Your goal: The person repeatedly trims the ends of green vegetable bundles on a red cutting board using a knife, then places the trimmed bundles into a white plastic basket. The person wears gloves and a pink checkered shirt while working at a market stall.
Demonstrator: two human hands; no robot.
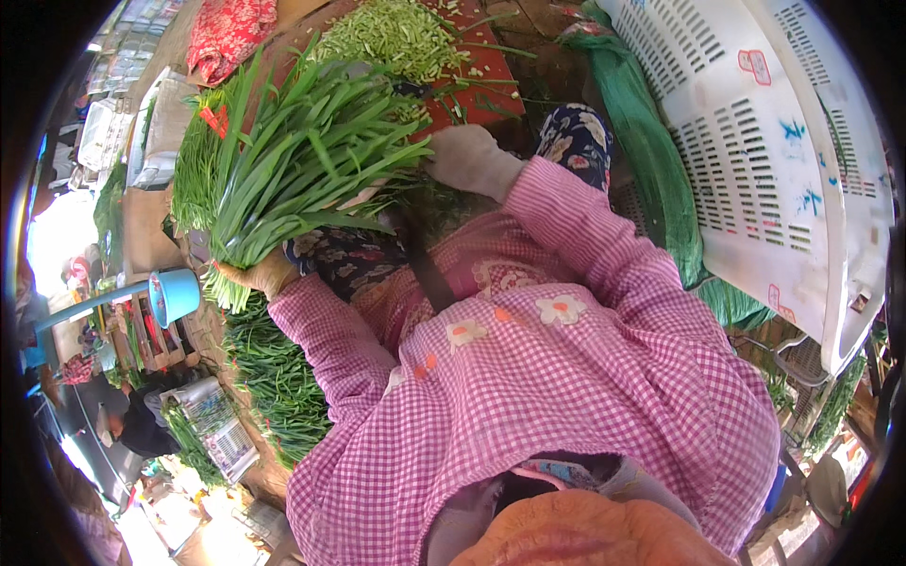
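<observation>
My left hand (pixel 258 274) grips the base of a big bunch of flat green leaves, likely garlic chives (pixel 304 156), whose pale stem ends show just below the hand. The leaves fan up and to the right. My right hand (pixel 471 159), in a light glove, is beside the leaf tips at the right; its fingers are turned away, and whether it holds anything is hidden. Beyond it, a red board (pixel 488 71) bears a heap of chopped pale green stems (pixel 389 39). Another green bunch with a red tie (pixel 195 177) lies left of the held one.
White slotted plastic crates (pixel 750 141) and a green mesh sack (pixel 658 170) stand close at the right. More green bunches (pixel 276 375) lie at the left, by a blue long-handled scoop (pixel 177 296). A red floral cloth (pixel 230 35) lies at the top. A person (pixel 138 424) is at the far left.
</observation>
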